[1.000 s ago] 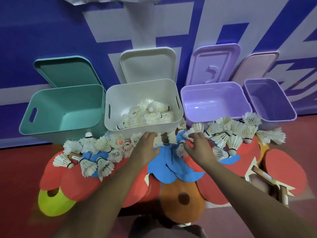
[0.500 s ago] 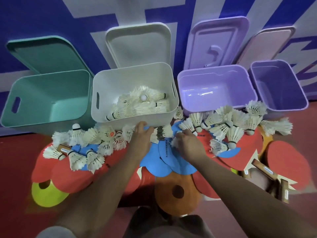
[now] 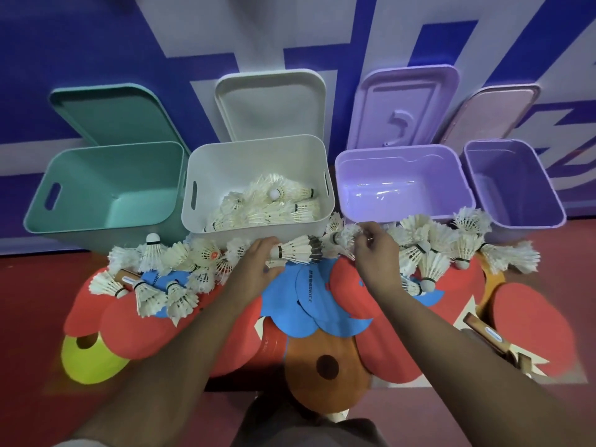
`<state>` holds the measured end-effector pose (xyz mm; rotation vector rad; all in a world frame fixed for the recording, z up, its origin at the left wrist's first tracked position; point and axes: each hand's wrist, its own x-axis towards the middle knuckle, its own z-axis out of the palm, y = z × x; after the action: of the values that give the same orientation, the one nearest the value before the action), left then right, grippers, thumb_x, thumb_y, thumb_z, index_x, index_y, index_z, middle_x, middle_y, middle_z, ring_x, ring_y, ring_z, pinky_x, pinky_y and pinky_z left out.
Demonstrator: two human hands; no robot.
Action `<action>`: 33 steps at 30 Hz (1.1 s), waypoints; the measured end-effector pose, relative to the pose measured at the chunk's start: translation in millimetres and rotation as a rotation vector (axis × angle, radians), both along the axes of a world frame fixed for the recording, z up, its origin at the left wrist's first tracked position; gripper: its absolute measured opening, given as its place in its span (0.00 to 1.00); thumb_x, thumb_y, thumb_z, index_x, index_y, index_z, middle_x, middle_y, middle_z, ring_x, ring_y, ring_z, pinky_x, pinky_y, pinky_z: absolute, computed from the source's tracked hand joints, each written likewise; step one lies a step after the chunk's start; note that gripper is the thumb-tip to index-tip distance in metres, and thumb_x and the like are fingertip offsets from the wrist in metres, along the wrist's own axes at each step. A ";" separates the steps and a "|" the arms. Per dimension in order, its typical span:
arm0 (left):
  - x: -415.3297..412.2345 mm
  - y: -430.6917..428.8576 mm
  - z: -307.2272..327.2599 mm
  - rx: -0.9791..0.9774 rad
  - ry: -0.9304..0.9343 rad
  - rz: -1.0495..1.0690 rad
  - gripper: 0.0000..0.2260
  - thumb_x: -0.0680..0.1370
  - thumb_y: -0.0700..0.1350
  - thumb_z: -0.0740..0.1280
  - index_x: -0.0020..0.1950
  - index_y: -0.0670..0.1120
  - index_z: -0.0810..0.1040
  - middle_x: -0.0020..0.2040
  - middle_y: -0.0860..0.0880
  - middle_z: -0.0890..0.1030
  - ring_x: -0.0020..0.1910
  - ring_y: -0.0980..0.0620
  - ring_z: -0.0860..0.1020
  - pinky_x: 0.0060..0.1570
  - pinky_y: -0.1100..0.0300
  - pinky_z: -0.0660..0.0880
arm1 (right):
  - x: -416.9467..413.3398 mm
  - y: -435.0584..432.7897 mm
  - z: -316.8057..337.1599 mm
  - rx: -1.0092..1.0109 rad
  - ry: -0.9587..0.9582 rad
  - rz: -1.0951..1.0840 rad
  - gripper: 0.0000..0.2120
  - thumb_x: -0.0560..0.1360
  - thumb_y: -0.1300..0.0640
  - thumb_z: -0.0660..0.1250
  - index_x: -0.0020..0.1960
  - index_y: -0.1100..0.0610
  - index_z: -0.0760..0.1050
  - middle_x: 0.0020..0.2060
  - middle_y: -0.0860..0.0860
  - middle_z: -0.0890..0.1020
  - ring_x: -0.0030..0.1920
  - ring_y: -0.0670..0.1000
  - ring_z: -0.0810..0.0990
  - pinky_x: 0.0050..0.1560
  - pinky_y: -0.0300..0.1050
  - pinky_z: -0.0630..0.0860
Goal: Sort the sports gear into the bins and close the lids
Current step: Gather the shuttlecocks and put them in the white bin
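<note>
Four open bins line the wall: a teal bin (image 3: 64,217), a white bin (image 3: 206,227) holding several shuttlecocks (image 3: 267,208), a lilac bin (image 3: 461,179) and a purple bin (image 3: 554,217). My left hand (image 3: 254,262) grips a white shuttlecock (image 3: 295,251) just in front of the white bin. My right hand (image 3: 374,253) pinches another shuttlecock (image 3: 343,238) by its feathers, below the lilac bin's front rim. Loose shuttlecocks lie in heaps at left (image 3: 161,272) and right (image 3: 445,250), on top of red and blue paddles (image 3: 309,301).
Each bin's lid leans open against the blue and white wall, such as the white lid (image 3: 271,108). A yellow cone (image 3: 87,359) and an orange cone (image 3: 325,369) sit near me. More red paddles (image 3: 532,321) with wooden handles lie at right on the red floor.
Both hands have lifted off the paddles with a shuttlecock each, rising toward the bins' front rims. The camera has tilted so the bins sit lower in view.
</note>
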<state>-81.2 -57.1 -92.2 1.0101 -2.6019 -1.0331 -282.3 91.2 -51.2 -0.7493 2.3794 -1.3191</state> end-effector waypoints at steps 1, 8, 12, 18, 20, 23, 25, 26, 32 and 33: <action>2.1 1.1 2.8 0.021 0.038 0.012 0.25 0.74 0.41 0.72 0.70 0.47 0.71 0.64 0.51 0.71 0.55 0.57 0.72 0.48 0.79 0.65 | -1.4 -2.2 5.0 -0.021 -0.042 -0.030 0.09 0.75 0.61 0.58 0.47 0.60 0.77 0.32 0.55 0.79 0.33 0.55 0.78 0.36 0.49 0.74; 4.9 10.6 34.5 0.105 0.114 0.078 0.24 0.74 0.44 0.73 0.69 0.51 0.72 0.65 0.55 0.71 0.45 0.63 0.75 0.45 0.78 0.68 | 11.7 -16.4 26.1 -0.014 -0.345 0.126 0.09 0.77 0.66 0.60 0.53 0.59 0.75 0.37 0.56 0.78 0.31 0.47 0.79 0.31 0.41 0.75; 7.6 10.8 52.1 0.124 0.132 0.087 0.30 0.73 0.45 0.74 0.72 0.54 0.66 0.69 0.56 0.68 0.41 0.61 0.72 0.45 0.76 0.69 | 26.3 -19.5 32.8 -0.084 -0.395 0.107 0.09 0.76 0.65 0.61 0.52 0.55 0.75 0.40 0.62 0.78 0.35 0.55 0.78 0.36 0.52 0.80; 14.4 4.6 80.4 0.160 0.168 0.065 0.36 0.71 0.50 0.76 0.73 0.60 0.60 0.64 0.56 0.70 0.49 0.53 0.74 0.54 0.62 0.74 | 46.7 -34.7 49.6 -0.113 -0.461 0.175 0.08 0.74 0.66 0.63 0.51 0.58 0.74 0.33 0.52 0.72 0.32 0.51 0.72 0.36 0.48 0.74; 14.7 0.8 88.0 0.147 0.150 0.048 0.37 0.70 0.51 0.77 0.72 0.59 0.59 0.63 0.55 0.72 0.46 0.51 0.76 0.52 0.63 0.73 | 53.9 -45.1 51.9 -0.086 -0.461 0.180 0.06 0.73 0.66 0.64 0.47 0.57 0.74 0.33 0.52 0.74 0.32 0.51 0.73 0.35 0.47 0.73; 15.2 -7.6 94.3 0.109 0.110 0.032 0.36 0.68 0.55 0.77 0.68 0.53 0.62 0.65 0.53 0.74 0.55 0.53 0.77 0.52 0.64 0.71 | 62.8 -61.1 54.0 -0.096 -0.431 0.189 0.05 0.74 0.65 0.64 0.41 0.58 0.76 0.32 0.52 0.77 0.34 0.51 0.75 0.38 0.48 0.74; 15.6 -17.2 99.5 0.092 0.113 0.062 0.32 0.67 0.57 0.77 0.64 0.52 0.65 0.61 0.53 0.75 0.58 0.54 0.75 0.54 0.61 0.71 | 67.6 -71.9 56.5 -0.096 -0.432 0.230 0.12 0.75 0.56 0.64 0.42 0.66 0.78 0.36 0.62 0.79 0.37 0.52 0.76 0.45 0.54 0.77; 15.1 -24.1 101.9 0.079 0.122 0.068 0.30 0.67 0.57 0.77 0.62 0.52 0.67 0.59 0.53 0.76 0.57 0.55 0.75 0.54 0.60 0.72 | 69.2 -76.9 58.5 -0.094 -0.454 0.254 0.20 0.75 0.49 0.64 0.46 0.69 0.77 0.41 0.67 0.79 0.38 0.55 0.77 0.49 0.58 0.78; 1.1 -73.7 109.6 -0.018 0.064 -0.028 0.29 0.72 0.52 0.74 0.70 0.51 0.71 0.61 0.53 0.70 0.59 0.56 0.71 0.59 0.66 0.65 | 62.4 -103.1 65.3 -0.021 -0.436 0.374 0.22 0.74 0.45 0.69 0.49 0.66 0.79 0.48 0.65 0.82 0.43 0.57 0.80 0.57 0.60 0.76; -3.4 -81.8 108.6 -0.033 0.023 -0.064 0.29 0.73 0.51 0.73 0.72 0.51 0.69 0.62 0.52 0.69 0.61 0.55 0.71 0.61 0.65 0.65 | 59.3 -109.9 62.4 -0.018 -0.438 0.348 0.16 0.75 0.50 0.69 0.51 0.64 0.80 0.48 0.63 0.82 0.44 0.56 0.81 0.57 0.60 0.77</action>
<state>-84.7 -138.9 16.3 0.9075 -2.6398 -1.0070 -223.0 -18.7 11.2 -0.7467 1.8050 -1.2095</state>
